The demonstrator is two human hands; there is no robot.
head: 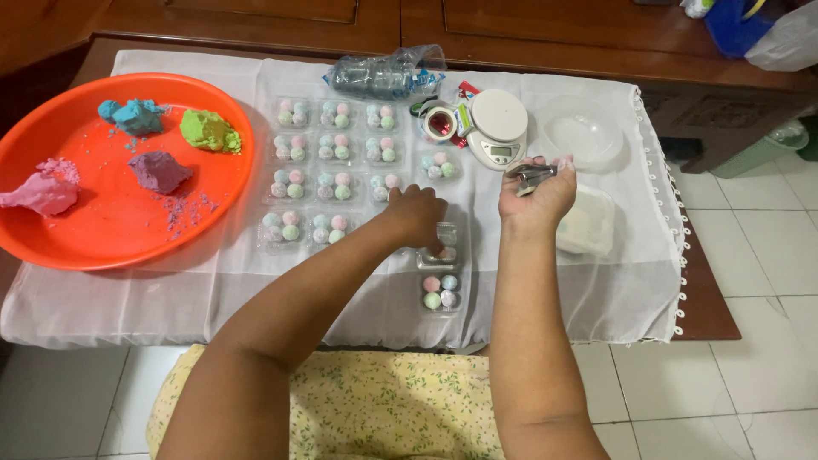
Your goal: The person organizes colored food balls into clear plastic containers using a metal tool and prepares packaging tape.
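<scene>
We press our left hand [417, 215] down on a small clear pack [444, 244] of coloured balls near the surface's middle, pinning it flat, while our right hand [537, 192] grips a metal stapler [530, 176] just above — lifted clear, jaws ready.

A thin white cloth [596, 290] covers the polished wooden worktop [545, 38]. Left of the clear, glossy plastic boxes [334, 152] sits a shiny orange plastic tray [111, 230] of matt, crumbly dough [158, 170]. The stapler [530, 175] looks metallic.
</scene>
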